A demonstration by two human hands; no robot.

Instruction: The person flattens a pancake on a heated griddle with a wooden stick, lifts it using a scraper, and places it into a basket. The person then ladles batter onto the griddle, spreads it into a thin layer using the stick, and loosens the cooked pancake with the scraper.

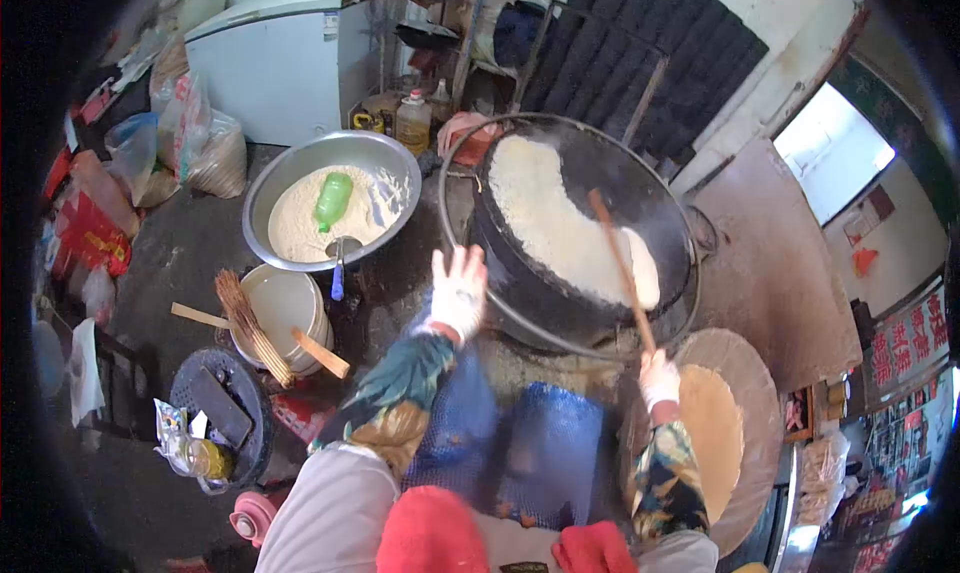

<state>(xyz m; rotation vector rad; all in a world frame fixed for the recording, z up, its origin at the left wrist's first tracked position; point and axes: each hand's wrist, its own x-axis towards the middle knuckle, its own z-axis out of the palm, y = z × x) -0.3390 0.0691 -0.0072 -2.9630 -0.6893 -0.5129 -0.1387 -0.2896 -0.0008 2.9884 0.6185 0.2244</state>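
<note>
My right hand (659,381), in a white glove, is closed around the lower end of a long wooden stick (620,258). The stick reaches over a round black griddle (585,213). Pale batter (540,218) lies on the griddle in a curved band, with a thicker lump (641,268) at its right end. My left hand (459,291), also gloved, has its fingers spread beside the near left part of the metal ring (447,218) around the griddle. It holds nothing; whether its fingertips touch the ring I cannot tell.
A metal basin (262,238) holds flour-coloured batter, a green bottle (333,200) and a blue-handled ladle (337,278). Below it stands a white bucket (318,318) with a straw brush (245,323) across it. A thin brown pancake (712,423) lies on a round board (755,453) at right.
</note>
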